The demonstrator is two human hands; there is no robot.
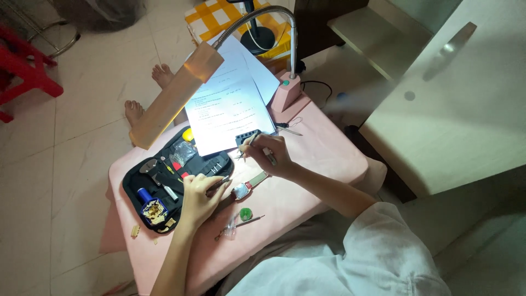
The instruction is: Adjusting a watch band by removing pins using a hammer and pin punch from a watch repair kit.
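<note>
Between my two hands, on the pink table (pixel 329 159), lies the wristwatch (pixel 245 188), and its place against each hand is what I look at most. My left hand (pixel 198 198) is closed around a thin dark tool (pixel 218 185), fingers curled, and the tip of this tool points up and to the right, toward the watch case. The case sits just beside this tip; I cannot tell if they touch. My right hand (pixel 269 153) is closed also, pinching a slim metal tool (pixel 268 155) (maybe tweezers, it is too small to be sure), and it hovers a little above the watch, near the edge of a small dark block (pixel 246 136). So the left hand is the nearer one to the case, and the right hand is nearer to the strap end.

The long axis of the watch runs diagonally, from low left at the case to high right along the strap, nearly in one line with the left tool.

Further out, a black tool kit (pixel 164 189) lies open at the left of my left hand, white papers (pixel 230 107) lie behind the block, and a small green round thing (pixel 246 214) with a thin pin tool (pixel 241 223) rests in front of the watch, under the gooseneck lamp (pixel 175 96)
</note>
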